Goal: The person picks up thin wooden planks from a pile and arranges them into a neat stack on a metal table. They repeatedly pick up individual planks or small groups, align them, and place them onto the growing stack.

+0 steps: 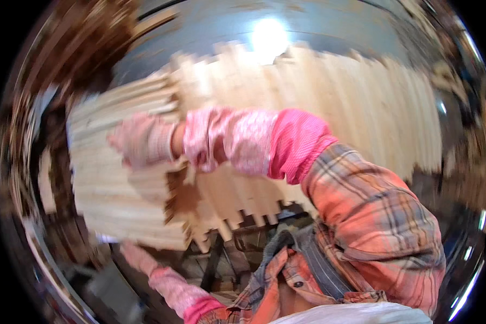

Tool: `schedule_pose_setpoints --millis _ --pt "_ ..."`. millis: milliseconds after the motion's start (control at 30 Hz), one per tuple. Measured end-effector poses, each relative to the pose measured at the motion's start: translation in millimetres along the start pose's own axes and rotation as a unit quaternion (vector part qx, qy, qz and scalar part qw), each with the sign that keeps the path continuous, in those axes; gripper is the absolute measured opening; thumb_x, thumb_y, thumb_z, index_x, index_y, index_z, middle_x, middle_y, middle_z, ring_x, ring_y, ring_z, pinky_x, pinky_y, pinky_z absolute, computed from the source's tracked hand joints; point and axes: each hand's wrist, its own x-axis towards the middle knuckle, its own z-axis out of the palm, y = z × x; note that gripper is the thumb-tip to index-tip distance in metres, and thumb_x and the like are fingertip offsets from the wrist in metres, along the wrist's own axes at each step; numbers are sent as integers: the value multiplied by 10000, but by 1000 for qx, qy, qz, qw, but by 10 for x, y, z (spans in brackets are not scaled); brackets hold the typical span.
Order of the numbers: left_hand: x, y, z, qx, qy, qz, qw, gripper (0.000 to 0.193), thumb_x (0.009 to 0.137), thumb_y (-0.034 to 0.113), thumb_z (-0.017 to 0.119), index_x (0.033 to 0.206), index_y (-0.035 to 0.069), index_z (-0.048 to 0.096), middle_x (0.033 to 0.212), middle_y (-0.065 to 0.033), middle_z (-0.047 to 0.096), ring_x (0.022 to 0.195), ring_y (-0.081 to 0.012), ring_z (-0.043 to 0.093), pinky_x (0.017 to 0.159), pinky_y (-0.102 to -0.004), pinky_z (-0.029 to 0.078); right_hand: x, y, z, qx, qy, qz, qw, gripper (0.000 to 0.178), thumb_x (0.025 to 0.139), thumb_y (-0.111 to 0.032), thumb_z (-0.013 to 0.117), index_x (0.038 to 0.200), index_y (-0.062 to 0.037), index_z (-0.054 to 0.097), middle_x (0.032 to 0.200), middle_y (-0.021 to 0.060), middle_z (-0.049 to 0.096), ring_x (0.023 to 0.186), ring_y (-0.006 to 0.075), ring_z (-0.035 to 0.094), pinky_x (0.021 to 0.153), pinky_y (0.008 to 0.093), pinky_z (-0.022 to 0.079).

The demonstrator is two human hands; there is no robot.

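Right hand (144, 141): in a pale knitted glove (159, 142) with ribbed cuff, reaching across from the right, above or on the left-hand set of wooden strips (119, 202); contact cannot be told. Fingers point left, blurred; whether spread, pressed together or pinching a strip, cannot tell.

Left hand (137, 258): low on the left, just beside the near left corner of the same set; finger state and contact likewise too blurred to tell.

Left-hand set: pale strips side by side, running left to right; right-hand ends stepped, bordered by a dark shadow.

Right-hand set of wooden strips (340, 100): broader, strips running away from the body; both ends ragged, near ends projecting unevenly over dark framing (215, 259).

Containers: one grey boxy form (113, 294), lower left, below the left hand; whether hollow, and any contents, cannot be told.

Edges and room: band of blue-grey surface (340, 24) beyond the far strip ends, carrying a bright glare; single wooden piece (155, 21) at its far left.

Upper left: brown stacked material (86, 48), blurred.
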Motion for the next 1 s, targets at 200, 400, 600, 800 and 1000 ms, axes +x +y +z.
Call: schedule_pose_setpoints --millis 200,400,600,800,1000 --pt "-1225 1369 229 77 100 239 963 501 1047 241 535 1416 -98 524 1380 -285 605 1211 -378 612 1041 -385 476 -3014 783 -821 9 64 253 965 494 911 -350 658 1278 -31 568 1136 210 690 1103 401 667 962 521 518" --pt "-3756 2628 1060 -199 -197 388 878 377 1036 57 509 1374 -91 584 1399 -185 603 1280 -291 565 1122 -372 421 -5574 1371 -1910 -31 121 439 890 478 921 -382 655 1233 -21 622 1172 227 699 1109 419 675 958 521 526" --pt "-6142 3450 1513 -144 -402 411 805 455 939 21 647 1393 -8 629 1139 -147 690 1061 -249 649 998 -351 502 -7995 1661 -2916 -103 191 564 797 473 889 -357 647 1218 -18 671 1202 254 702 1134 414 675 969 500 536" --pt "-6558 3126 2130 -98 -583 331 736 426 970 127 645 1362 -37 622 1056 -127 718 1008 -208 655 924 -356 517 -9576 1804 -3198 -101 127 752 639 496 865 -349 627 1245 -35 687 1240 241 697 1169 411 663 999 484 528" --pt "-6904 3167 3105 -126 -784 233 562 366 981 122 648 1322 -13 644 1075 -113 722 993 -174 671 912 -325 527 -10017 1721 -3954 -107 87 776 615 523 851 -402 682 1216 -30 711 1245 253 689 1146 401 678 965 460 551"
